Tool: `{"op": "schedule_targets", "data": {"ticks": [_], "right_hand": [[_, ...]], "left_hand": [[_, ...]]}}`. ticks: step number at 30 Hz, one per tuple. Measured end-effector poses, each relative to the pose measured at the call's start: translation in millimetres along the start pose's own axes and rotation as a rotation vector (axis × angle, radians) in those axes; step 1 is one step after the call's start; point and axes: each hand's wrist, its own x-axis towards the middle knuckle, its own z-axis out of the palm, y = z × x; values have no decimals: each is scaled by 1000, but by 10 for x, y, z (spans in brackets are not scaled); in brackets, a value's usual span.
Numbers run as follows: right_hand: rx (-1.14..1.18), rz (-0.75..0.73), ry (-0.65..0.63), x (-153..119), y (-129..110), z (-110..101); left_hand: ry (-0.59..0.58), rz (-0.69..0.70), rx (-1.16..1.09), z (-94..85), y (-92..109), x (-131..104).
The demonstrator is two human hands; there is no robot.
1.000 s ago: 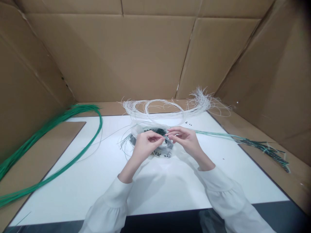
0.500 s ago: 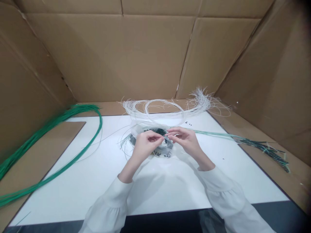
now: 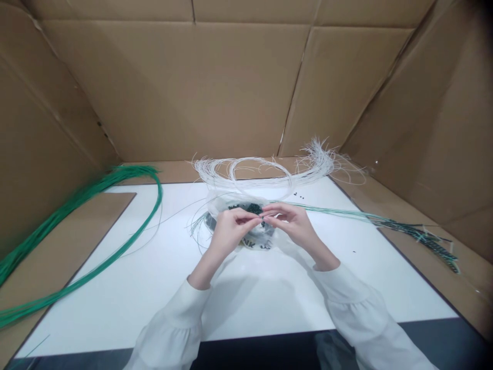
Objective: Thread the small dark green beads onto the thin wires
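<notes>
Over a clear plastic bag (image 3: pixel 256 241) of small dark pieces (image 3: pixel 254 208), both hands meet at the fingertips. My left hand (image 3: pixel 234 226) is pinched closed, with a thin wire leading away to its left. My right hand (image 3: pixel 290 221) is closed too, thumb and forefinger together beside the left fingertips. A tiny dark piece shows between the two hands; what each one grips is too small to make out. Thin green wires (image 3: pixel 327 209) run from behind my right hand toward the right.
A large green wire coil (image 3: pixel 144 223) lies at the left, and white wires (image 3: pixel 262 180) lie at the back. Dark-threaded wire ends (image 3: pixel 431 241) rest at the right. Cardboard walls (image 3: pixel 246 87) surround the white board (image 3: pixel 154 298). Several dark bits lie behind my right hand.
My right fingertips have shifted slightly left, closer to my left fingertips. My left hand has hardly moved.
</notes>
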Motion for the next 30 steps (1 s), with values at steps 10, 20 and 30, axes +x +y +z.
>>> {"op": "schedule_targets", "data": {"ticks": [10,20,30], "right_hand": [[-35,42,-55,11,40,18],[6,116,-114,25,-26,23],[107,197,-192,31,-39,12]], "left_hand": [[-105,-173,-186,-31,-87,54],[-156,-154,-149,-58,-24,30],[-149,-148,-91,-37,-47,27]]}}
